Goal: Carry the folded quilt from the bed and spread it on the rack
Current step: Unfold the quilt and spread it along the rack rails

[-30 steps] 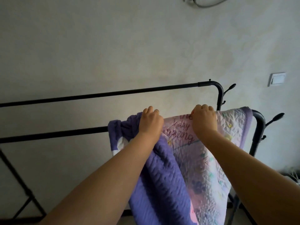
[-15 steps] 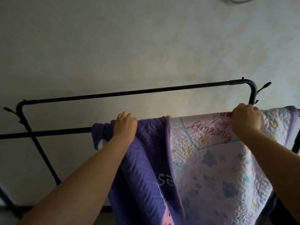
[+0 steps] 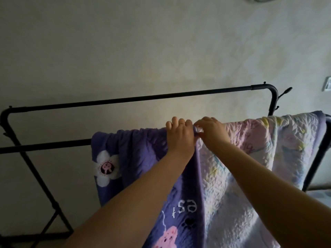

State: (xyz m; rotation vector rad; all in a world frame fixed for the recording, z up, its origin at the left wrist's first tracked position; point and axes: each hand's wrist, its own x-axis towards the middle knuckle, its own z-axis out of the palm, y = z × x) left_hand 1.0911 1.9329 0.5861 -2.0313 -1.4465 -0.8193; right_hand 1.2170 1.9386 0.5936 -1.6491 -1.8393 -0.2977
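The quilt point(image 3: 254, 158) hangs over the near bar of a black metal rack point(image 3: 44, 145). Its left part is purple with a white flower patch, its right part pale pink with quilted stitching. My left hand point(image 3: 180, 136) rests on top of the quilt at the bar, fingers curled over the purple fold. Right beside it, my right hand point(image 3: 211, 133) pinches the purple edge where it meets the pale part. The two hands touch each other at the top of the quilt. The bar under the quilt is hidden.
The rack's far bar point(image 3: 143, 99) runs higher, close to a plain pale wall point(image 3: 161, 51). Black legs slant down to the floor at the left point(image 3: 39, 185). A hook point(image 3: 284, 92) sticks out at the right post, and a wall switch point(image 3: 327, 84) sits at the right edge.
My hands, apart half a second ago, have come together at the quilt's middle. The purple part now lies spread further along the bar, showing the flower patch.
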